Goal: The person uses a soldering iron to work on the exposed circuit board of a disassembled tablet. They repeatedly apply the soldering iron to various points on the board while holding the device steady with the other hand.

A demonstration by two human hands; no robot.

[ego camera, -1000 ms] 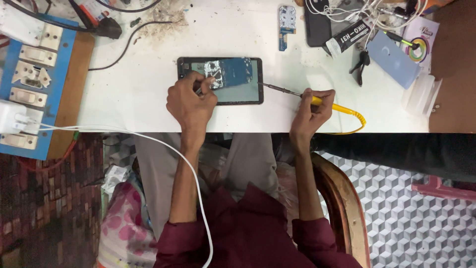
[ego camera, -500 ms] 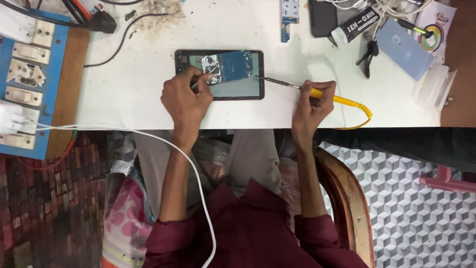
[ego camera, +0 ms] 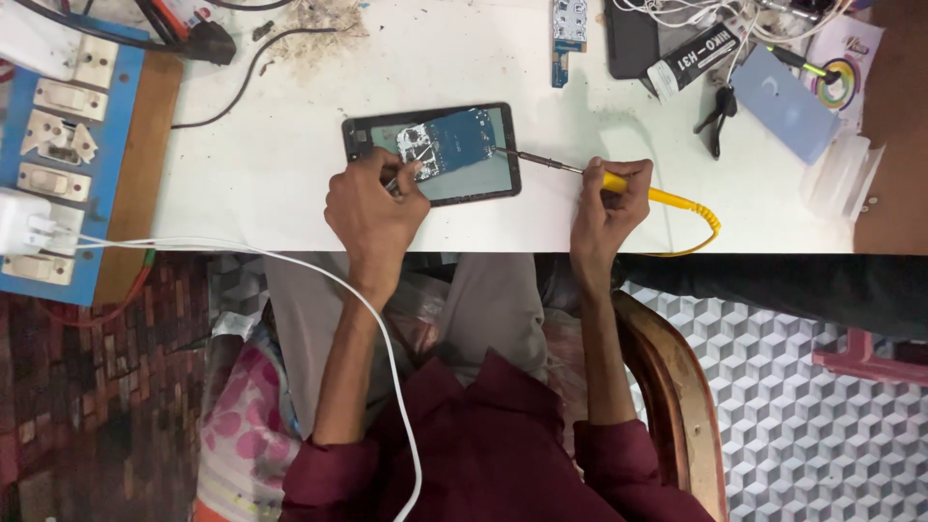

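The opened phone [ego camera: 432,153] lies flat near the front edge of the white tabletop [ego camera: 271,164], its back off so a blue circuit board and silver shields show inside the black frame. The left hand [ego camera: 372,208] is closed around a thin metal tool at the board, and the right hand [ego camera: 607,203] grips the yellow handle of a soldering iron [ego camera: 580,174], whose slim tip meets the board's edge. Steady wrists and a light, brief touch suit such fine parts, while the coiled yellow cord [ego camera: 691,208] trails right.
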